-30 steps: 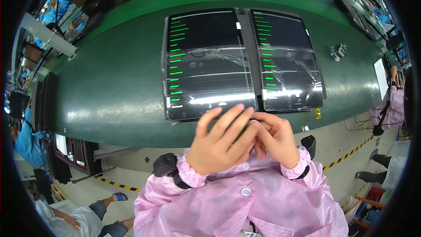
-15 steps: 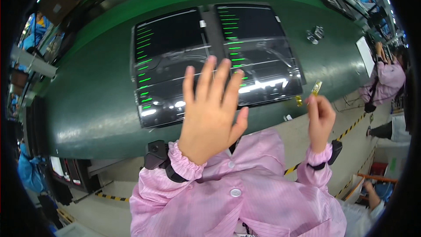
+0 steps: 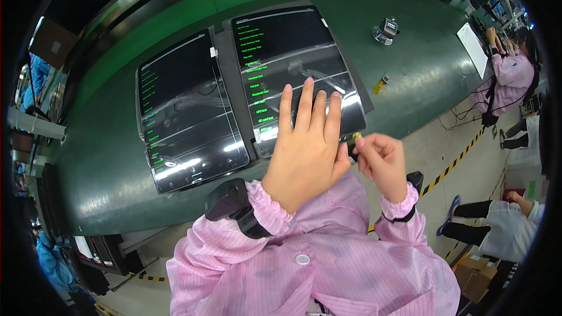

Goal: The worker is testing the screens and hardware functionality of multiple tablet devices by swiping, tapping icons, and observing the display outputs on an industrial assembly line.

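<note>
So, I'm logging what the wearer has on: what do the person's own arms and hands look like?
Pink, finely striped sleeves with gathered cuffs; each sleeve bears a dark boxy device on a black strap. Left hand and right hand are ungloved.

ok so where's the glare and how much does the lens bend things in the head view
Head view: white glare streaks cross the lower parts of the left flat black glossy screen and the right flat black glossy screen; also in the head view, the edges of the long dark-green table bow visibly, and the picture's corners go black.
</note>
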`<state>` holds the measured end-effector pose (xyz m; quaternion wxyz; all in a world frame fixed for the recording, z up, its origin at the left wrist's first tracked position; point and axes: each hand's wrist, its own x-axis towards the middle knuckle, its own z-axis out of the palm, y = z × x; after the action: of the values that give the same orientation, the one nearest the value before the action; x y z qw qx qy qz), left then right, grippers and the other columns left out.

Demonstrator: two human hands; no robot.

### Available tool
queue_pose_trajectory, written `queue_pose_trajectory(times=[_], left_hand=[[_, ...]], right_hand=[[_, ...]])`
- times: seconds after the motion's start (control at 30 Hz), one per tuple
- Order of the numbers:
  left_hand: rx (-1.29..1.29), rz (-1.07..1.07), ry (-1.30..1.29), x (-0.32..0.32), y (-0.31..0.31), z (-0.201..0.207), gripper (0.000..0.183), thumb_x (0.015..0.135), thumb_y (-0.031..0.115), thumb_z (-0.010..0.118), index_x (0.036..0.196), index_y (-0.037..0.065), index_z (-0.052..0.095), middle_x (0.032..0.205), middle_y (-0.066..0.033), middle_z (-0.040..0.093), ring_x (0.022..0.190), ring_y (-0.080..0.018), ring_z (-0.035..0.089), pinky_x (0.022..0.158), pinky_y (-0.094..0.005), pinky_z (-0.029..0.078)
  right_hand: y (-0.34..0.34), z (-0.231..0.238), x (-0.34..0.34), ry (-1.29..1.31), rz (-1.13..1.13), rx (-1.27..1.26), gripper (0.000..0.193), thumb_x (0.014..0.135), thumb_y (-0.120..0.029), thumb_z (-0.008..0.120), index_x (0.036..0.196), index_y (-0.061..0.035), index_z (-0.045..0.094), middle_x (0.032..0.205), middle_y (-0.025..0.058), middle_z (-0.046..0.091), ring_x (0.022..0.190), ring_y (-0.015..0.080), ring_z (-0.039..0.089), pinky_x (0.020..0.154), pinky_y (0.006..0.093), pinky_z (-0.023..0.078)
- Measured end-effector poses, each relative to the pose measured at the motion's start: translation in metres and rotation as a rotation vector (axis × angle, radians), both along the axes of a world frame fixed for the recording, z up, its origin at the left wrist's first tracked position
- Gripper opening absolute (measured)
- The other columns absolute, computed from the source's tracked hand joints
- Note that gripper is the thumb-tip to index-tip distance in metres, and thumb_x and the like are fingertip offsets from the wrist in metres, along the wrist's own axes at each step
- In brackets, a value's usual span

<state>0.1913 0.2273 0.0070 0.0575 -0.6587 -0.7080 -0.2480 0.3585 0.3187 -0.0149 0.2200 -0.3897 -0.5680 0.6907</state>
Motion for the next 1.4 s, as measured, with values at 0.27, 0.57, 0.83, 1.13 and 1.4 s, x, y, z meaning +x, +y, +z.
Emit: queue_pose_trajectory(times=[0.27,0.57,0.83,1.13,1.4], left_hand=[[-0.08,0.024,0.012,0.011,0.004,-0.01,0.075,0.081,0.032,0.064,0.138,-0.011,0.043,0.138,-0.031,0.044,0.138,-0.0455,0.035,0.119,-0.0557,0.021],[-0.017,0.142,0.017,0.011,0.022,-0.024,0.075,0.085,0.035,0.063,0.141,-0.01,0.041,0.147,-0.0336,0.036,0.142,-0.0456,0.03,0.117,-0.0557,0.021],[0.039,0.234,-0.053,0.011,0.033,-0.017,0.076,0.094,0.045,0.057,0.143,-0.01,0.04,0.152,-0.0319,0.031,0.144,-0.0468,0.025,0.118,-0.0566,0.018],[-0.063,0.422,0.215,-0.198,-0.07,0.036,0.04,0.097,0.019,0.054,0.134,0.004,0.051,0.135,-0.017,0.055,0.139,-0.041,0.037,0.113,-0.051,0.029],[-0.095,0.408,0.24,-0.195,-0.075,0.022,0.047,0.095,0.014,0.052,0.141,0.008,0.047,0.119,-0.0122,0.066,0.127,-0.0295,0.052,0.117,-0.053,0.023]], right_hand=[[-0.029,-0.005,0.006,0.072,-0.055,-0.12,0.024,0.101,-0.014,0.057,0.085,0.0008,0.066,0.057,0.0031,0.058,0.041,0.0043,0.043,0.038,0.02,0.029],[-0.04,-0.025,0.044,0.003,-0.139,0.333,0.024,0.098,-0.011,0.06,0.077,-0.0003,0.063,0.059,0.0022,0.059,0.049,0.0041,0.049,0.044,0.0223,0.033],[0.075,0.0,0.007,-0.576,-0.238,1.175,0.02,0.097,-0.014,0.063,0.085,0.0016,0.065,0.065,0.0042,0.061,0.056,0.0072,0.053,0.05,0.0252,0.04],[0.125,0.046,-0.165,0.051,0.37,1.486,0.035,0.093,-0.008,0.059,0.127,-0.0021,0.052,0.119,0.0151,0.065,0.106,0.035,0.055,0.095,0.0404,0.046],[0.13,0.054,-0.177,0.019,0.316,1.198,0.015,0.087,-0.005,0.05,0.1,-0.0014,0.058,0.079,0.0093,0.068,0.086,0.0282,0.064,0.077,0.0383,0.049]])
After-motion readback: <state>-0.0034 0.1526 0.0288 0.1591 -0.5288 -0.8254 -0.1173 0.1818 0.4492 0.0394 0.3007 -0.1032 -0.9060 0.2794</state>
